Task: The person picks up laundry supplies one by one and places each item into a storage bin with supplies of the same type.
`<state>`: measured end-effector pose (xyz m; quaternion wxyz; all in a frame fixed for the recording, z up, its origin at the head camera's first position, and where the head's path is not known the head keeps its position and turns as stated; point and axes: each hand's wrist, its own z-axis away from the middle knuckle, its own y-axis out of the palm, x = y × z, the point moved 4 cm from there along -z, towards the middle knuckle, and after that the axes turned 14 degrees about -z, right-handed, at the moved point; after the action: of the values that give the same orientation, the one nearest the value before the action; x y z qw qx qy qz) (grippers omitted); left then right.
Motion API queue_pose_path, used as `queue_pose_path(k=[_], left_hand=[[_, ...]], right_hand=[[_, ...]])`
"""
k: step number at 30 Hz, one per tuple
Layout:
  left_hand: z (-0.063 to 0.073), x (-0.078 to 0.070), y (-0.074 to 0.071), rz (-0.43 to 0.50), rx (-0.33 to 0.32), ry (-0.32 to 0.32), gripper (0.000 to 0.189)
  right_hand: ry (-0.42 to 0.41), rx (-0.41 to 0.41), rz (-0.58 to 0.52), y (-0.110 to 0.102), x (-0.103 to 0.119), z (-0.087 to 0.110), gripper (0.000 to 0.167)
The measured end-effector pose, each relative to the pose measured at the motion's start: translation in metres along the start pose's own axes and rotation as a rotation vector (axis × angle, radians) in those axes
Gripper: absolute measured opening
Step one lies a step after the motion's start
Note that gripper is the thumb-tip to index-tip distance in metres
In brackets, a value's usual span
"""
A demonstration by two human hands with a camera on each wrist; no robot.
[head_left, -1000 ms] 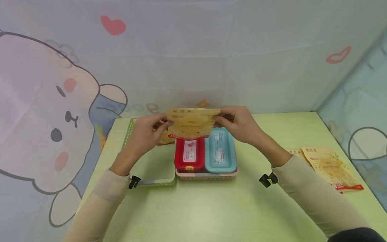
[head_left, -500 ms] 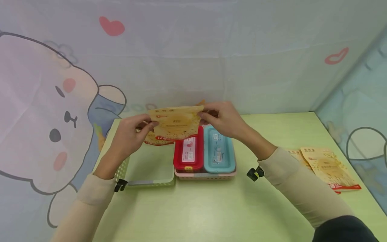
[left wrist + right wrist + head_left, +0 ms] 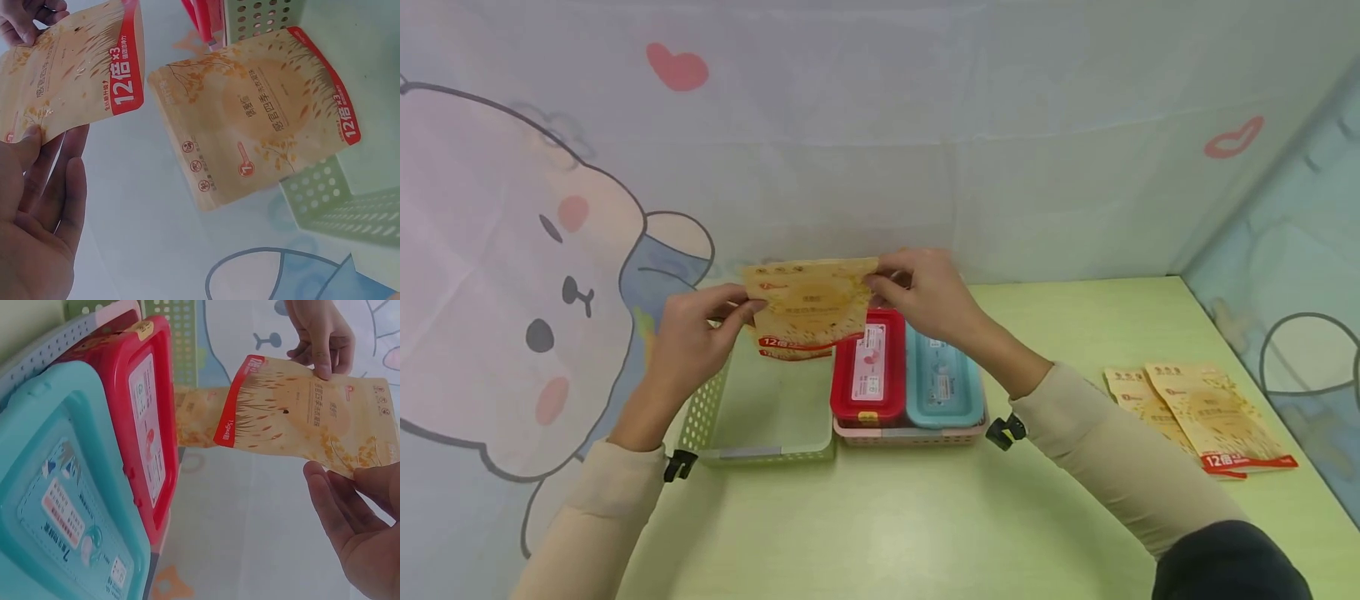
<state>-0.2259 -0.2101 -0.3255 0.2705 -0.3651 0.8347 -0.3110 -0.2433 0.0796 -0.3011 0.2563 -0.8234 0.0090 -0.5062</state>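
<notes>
1. the left hand [image 3: 696, 333] pinches one side edge of a yellow packet [image 3: 816, 302], thumb in front; the right hand [image 3: 931, 293] pinches the opposite edge.
2. that yellow packet is up in the air over the far rim of the green basket [image 3: 702, 412], towards the table's [image 3: 887, 517] far edge.
3. a second packet [image 3: 256, 119] leans over that same rim.
4. just to the right, a pink basket [image 3: 925, 440] carries a red box [image 3: 870, 371] beside a teal box [image 3: 943, 383].
5. two more packets [image 3: 1221, 412] overlap near the table's right edge.
</notes>
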Motion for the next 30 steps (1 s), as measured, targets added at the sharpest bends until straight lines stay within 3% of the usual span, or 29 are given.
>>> queue_pose_path(k=[13, 24, 30], left_hand=[[0.007, 0.016, 0.005, 0.011, 0.005, -0.065, 0.003], [0.019, 0.029, 0.013, -0.073, 0.066, -0.097, 0.006], [0.024, 0.035, 0.015, -0.095, 0.066, -0.105, 0.006]], right_hand=[[0.041, -0.002, 0.018, 0.020, -0.013, -0.008, 0.014], [0.115, 0.006, -0.146, 0.041, -0.040, -0.009, 0.012], [0.090, 0.017, -0.131, 0.049, -0.046, -0.011, 0.011]])
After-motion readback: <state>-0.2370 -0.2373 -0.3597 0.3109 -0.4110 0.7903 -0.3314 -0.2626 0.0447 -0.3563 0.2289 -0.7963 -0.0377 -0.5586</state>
